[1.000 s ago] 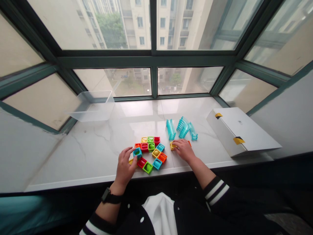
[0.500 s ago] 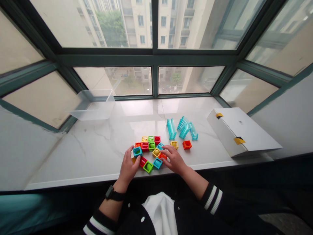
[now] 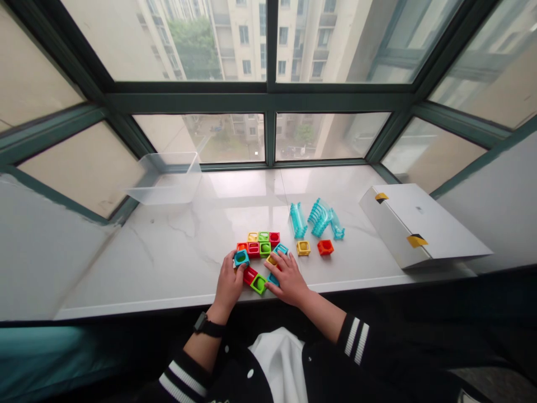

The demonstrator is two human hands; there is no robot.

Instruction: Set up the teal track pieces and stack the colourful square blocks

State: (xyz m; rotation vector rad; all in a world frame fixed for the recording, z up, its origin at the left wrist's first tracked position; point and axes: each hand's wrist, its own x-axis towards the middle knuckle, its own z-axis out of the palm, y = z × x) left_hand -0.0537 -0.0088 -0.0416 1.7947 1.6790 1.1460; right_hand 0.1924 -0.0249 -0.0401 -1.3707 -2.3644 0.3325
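My left hand has its thumb and fingers closed around a blue block at the left side of a cluster of colourful hollow toy blocks. Fingers spread, my right hand lies over the right side of the cluster, partly hiding a yellow block and a blue block. Between the hands, a red block joins a green block nearest the sill's front edge. Behind them, red blocks and a green block form part of two rows.
A loose yellow block and an orange-red block sit right of the cluster. Clear teal track pieces lie behind them. A transparent bin stands back left, a white box at right, all on the marble sill.
My right hand has shifted left and inward over the blocks, covering more of them. My left hand stays on the blue block. The whole view has moved slightly.
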